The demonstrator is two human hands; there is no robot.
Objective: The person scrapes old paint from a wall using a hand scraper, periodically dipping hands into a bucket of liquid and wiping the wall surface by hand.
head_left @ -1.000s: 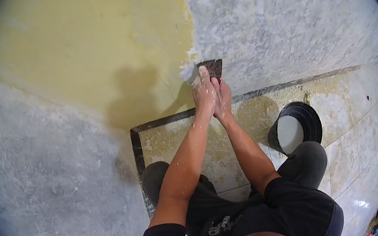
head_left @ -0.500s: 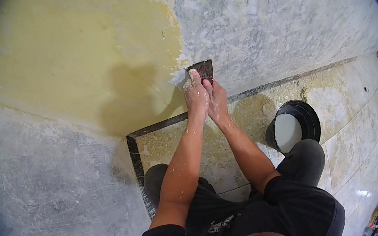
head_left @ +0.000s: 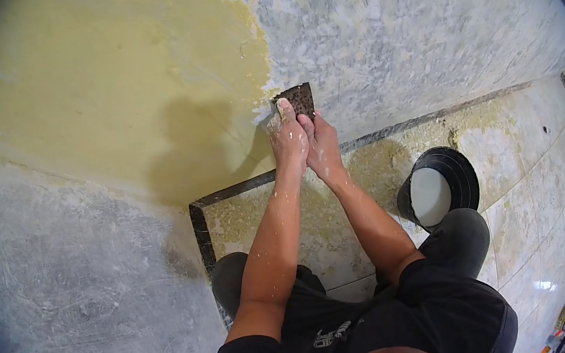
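Though you have grey wall (head_left: 378,35) bare rightward, yellow paint (head_left: 98,79) remains.
Your left hand (head_left: 288,141) and right hand (head_left: 324,148) have fingers clamped on the scraper (head_left: 301,100).

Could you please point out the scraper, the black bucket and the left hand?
Scraper (head_left: 301,98): head view, on its dark blade.
Black bucket (head_left: 461,173): head view, on its inner wall.
Left hand (head_left: 288,141): head view, on the back of the hand.
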